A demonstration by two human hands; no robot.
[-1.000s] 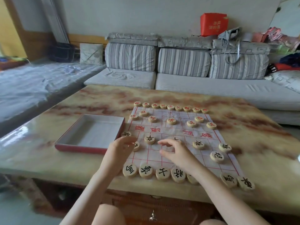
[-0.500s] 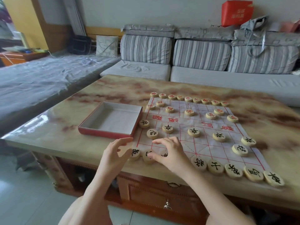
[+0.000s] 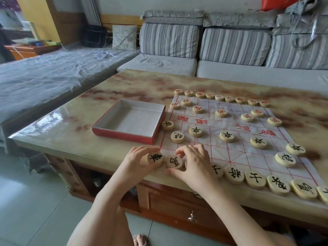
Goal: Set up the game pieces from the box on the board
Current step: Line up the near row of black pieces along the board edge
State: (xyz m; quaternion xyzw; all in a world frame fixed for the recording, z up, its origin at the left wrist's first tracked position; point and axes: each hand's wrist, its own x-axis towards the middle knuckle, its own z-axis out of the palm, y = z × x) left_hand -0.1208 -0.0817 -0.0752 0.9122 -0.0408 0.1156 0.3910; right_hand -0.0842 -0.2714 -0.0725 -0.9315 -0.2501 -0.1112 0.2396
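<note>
A white paper board [image 3: 229,139] with red grid lines lies on the marble table. Round wooden pieces with red characters [image 3: 220,98] line its far side; pieces with black characters [image 3: 255,178] line the near edge. My left hand [image 3: 140,161] grips the corner black piece [image 3: 155,158] at the board's near left corner. My right hand [image 3: 192,166] rests just beside it, fingers curled over the second black piece [image 3: 174,163] and hiding the piece after it. The red box [image 3: 131,121] with a white inside stands left of the board and holds nothing.
The marble table's near edge [image 3: 99,158] runs just under my hands. A grey striped sofa [image 3: 230,50] stands behind the table, and a covered bench [image 3: 44,77] stretches along the left. A bare foot [image 3: 141,239] shows on the tiled floor below.
The view has swung left and closer. Both hands moved from the board's middle rows down to its near left corner, where my left hand took hold of the corner piece.
</note>
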